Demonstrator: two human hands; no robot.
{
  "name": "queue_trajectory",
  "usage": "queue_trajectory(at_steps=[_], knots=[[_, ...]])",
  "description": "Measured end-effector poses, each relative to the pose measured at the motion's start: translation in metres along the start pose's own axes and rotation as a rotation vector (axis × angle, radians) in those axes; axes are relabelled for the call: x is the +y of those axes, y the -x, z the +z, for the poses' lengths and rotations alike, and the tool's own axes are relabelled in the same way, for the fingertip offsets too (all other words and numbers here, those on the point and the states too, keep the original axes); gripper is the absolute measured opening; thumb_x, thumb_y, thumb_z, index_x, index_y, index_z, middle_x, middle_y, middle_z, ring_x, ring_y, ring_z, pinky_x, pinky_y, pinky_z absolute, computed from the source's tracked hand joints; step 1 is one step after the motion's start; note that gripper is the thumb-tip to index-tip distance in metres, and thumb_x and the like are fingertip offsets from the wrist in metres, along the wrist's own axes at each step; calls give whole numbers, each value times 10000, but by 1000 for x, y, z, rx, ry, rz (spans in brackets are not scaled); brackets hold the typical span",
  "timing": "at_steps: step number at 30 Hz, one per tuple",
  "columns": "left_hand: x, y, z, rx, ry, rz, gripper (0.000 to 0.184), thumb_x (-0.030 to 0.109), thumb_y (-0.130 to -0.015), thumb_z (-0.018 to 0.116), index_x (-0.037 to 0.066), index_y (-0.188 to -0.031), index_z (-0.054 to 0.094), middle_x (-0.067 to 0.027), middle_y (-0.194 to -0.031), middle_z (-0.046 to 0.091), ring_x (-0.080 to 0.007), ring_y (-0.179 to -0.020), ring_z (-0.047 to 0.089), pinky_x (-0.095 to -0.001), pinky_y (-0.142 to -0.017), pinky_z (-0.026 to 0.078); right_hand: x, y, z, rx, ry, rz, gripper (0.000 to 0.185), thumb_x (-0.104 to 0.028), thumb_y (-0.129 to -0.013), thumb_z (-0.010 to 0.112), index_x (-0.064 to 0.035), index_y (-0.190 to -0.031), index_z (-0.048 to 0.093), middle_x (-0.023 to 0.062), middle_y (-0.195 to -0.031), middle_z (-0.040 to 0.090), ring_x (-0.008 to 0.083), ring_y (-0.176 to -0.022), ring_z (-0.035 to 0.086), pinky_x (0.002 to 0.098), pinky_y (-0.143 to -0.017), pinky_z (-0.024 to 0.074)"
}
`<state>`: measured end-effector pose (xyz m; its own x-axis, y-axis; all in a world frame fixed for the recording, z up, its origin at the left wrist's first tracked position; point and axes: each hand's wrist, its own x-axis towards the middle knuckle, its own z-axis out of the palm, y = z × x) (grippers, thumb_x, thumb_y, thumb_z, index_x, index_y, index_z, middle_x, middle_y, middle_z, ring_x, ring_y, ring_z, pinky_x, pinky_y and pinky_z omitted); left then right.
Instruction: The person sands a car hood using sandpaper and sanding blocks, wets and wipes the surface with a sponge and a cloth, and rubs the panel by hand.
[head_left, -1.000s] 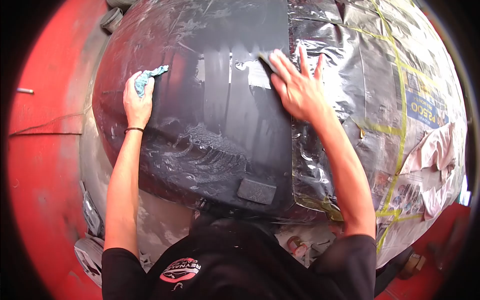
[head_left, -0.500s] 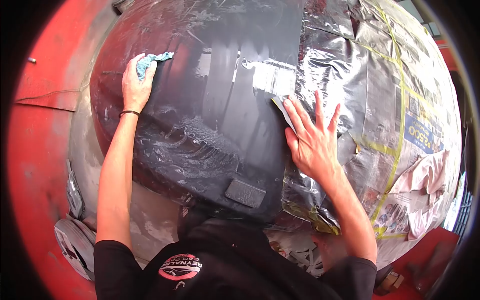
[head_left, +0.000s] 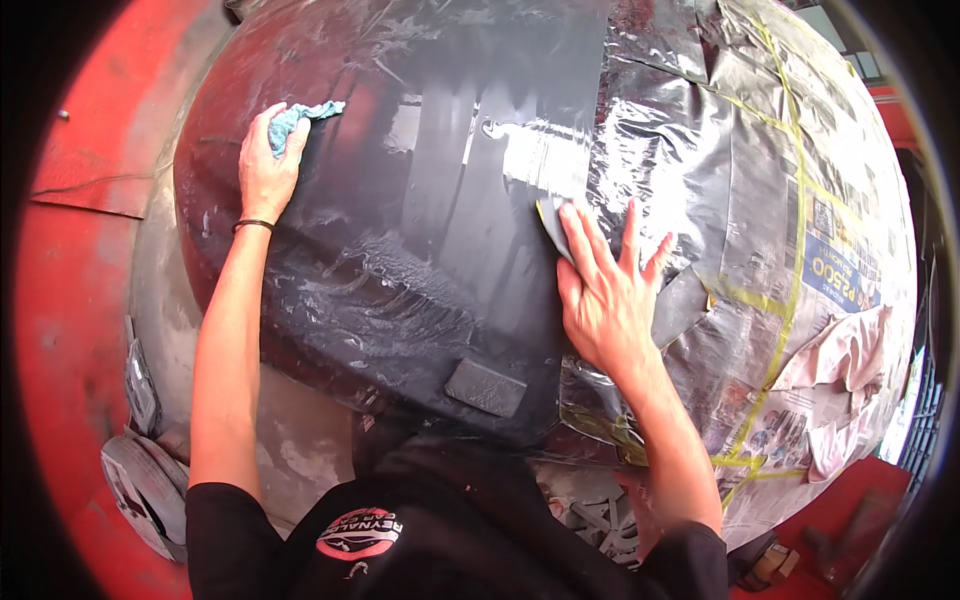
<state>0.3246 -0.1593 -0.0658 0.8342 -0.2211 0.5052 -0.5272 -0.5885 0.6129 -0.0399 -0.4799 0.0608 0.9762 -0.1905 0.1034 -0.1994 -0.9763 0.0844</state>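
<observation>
My left hand [head_left: 266,165] is closed around a crumpled blue-green cloth [head_left: 290,128] at the left of a dark, wet car panel [head_left: 430,230]. Whitish, streaky residue marks the panel's lower part. At the seam between bare panel and masking, my right hand [head_left: 612,285] lies with fingers spread over a folded piece of sandpaper [head_left: 553,230]. Only the sandpaper's left edge shows beside the index finger and thumb; the rest is hidden under the hand. Nearer my body, a dark rectangular block [head_left: 485,388] rests on the panel.
Shiny dark film [head_left: 650,150] and newspaper [head_left: 765,245] with yellow tape [head_left: 800,200] cover the right side. A dark grey sheet [head_left: 682,305] lies right of my right hand. A pale cloth [head_left: 840,350] hangs farther right. Round discs [head_left: 145,495] sit at lower left.
My right hand has slid slightly down and left with the sandpaper. My left hand keeps its hold on the cloth, nearly unmoved. The view has shifted a little.
</observation>
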Motion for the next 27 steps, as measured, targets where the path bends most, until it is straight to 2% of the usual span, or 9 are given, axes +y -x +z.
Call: queue_trajectory(at_steps=[5,8,12,19,20,21,23,25,27], knots=[[-2,3,-3,-25,2,9,521,406,-1075,802,73,-1454,677,-162,-1337,772,-275,-1224,751,-414,-1072,569,-9,-35,14,52,-9,66,648,-362,-1107,565,-130,-1708,502,52,-1775,483,470,-1739,130,842,-1303,19],[3,2,-3,-33,27,-19,524,407,-1043,819,77,-1426,682,-170,-1361,758,-376,-1278,717,-476,-1104,548,-28,-14,12,27,-3,101,668,-370,-1099,570,-111,-1711,496,65,-1777,476,494,-1734,124,846,-1301,20],[7,4,-6,-49,43,-32,518,406,-1052,807,72,-1426,680,-169,-1380,748,-377,-1302,701,-479,-1126,532,-30,-41,20,118,13,164,623,-351,-1113,545,-82,-1674,533,91,-1742,515,508,-1714,174,843,-1300,63],[1,1,-4,-42,12,21,527,414,-1058,795,78,-1444,670,-162,-1394,743,-377,-1314,687,-489,-1146,511,-45,-41,27,112,-17,259,624,-361,-1106,544,-62,-1653,559,123,-1752,496,561,-1687,214,881,-1272,72],[0,3,-4,-45,11,22,526,412,-1057,797,77,-1442,671,-162,-1394,743,-377,-1314,686,-490,-1146,510,-41,-61,24,62,63,253,641,-394,-1159,441,-90,-1724,465,117,-1791,462,563,-1697,206,886,-1262,76],[0,3,-3,-46,12,24,525,409,-1055,799,76,-1439,672,-163,-1393,744,-377,-1314,685,-490,-1146,509,-34,-83,28,73,95,270,636,-397,-1166,414,-91,-1721,467,119,-1793,460,577,-1688,212,890,-1257,80],[-1,3,-4,-48,19,33,523,406,-1053,804,72,-1434,674,-165,-1388,744,-378,-1313,684,-490,-1146,509,-32,-97,42,114,134,310,629,-385,-1169,409,-94,-1723,463,117,-1795,453,591,-1679,214,890,-1257,88],[-2,2,-5,-51,7,57,516,399,-1061,799,68,-1437,675,-170,-1385,744,-369,-1306,693,-478,-1136,519,-44,-65,38,137,44,289,647,-388,-1117,521,-48,-1668,537,127,-1758,488,610,-1662,231,912,-1240,69],[-1,1,-4,-38,-20,89,503,389,-1079,785,64,-1447,674,-176,-1385,744,-352,-1293,712,-452,-1115,539,-67,-23,25,71,-16,350,680,-405,-1110,544,-74,-1702,494,112,-1782,452,589,-1692,152,901,-1253,38]])
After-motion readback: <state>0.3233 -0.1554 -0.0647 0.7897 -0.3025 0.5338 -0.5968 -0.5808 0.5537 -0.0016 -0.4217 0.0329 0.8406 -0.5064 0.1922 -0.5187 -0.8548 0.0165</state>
